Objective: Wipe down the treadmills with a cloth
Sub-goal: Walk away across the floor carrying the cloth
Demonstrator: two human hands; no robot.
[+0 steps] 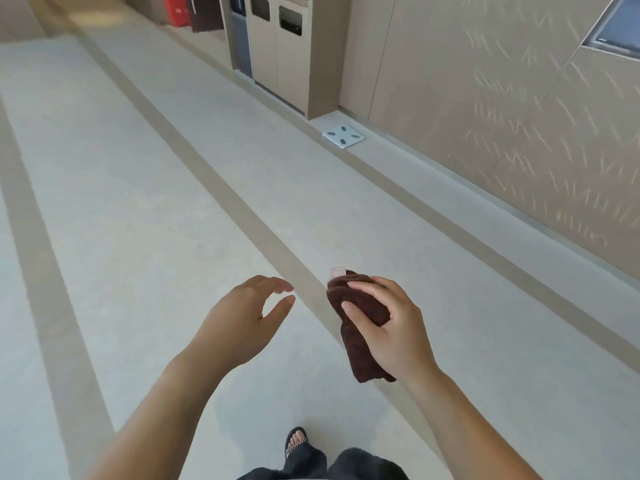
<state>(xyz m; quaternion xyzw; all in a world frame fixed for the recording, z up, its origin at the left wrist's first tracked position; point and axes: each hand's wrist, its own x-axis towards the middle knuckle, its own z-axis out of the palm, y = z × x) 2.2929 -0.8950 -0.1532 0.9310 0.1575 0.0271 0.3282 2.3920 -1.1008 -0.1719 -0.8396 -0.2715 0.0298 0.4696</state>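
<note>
Walking the pale striped floor (145, 188), we grip the folded dark-brown terry cloth (358, 327) in our right hand (391, 327); our left hand (242, 317) hangs loosely open and empty just left of it. No treadmills are visible. The cloth's dangling near end could slip free if our grip loosens.

A pale floor (145, 188) runs ahead, crossed lengthwise by darker beige stripes (242, 206). Along its right side stands a beige panelled wall (485, 109) flecked with thin streaks of light. At the foot of that wall a white bathroom scale (343, 136) lies flat on the floor, just beside a tall beige cabinet with two bin slots (280, 46). Further back, a red box (176, 10) sits near a dark panel (207, 12). A framed grey panel (616, 26) is set in the wall at upper right.
</note>
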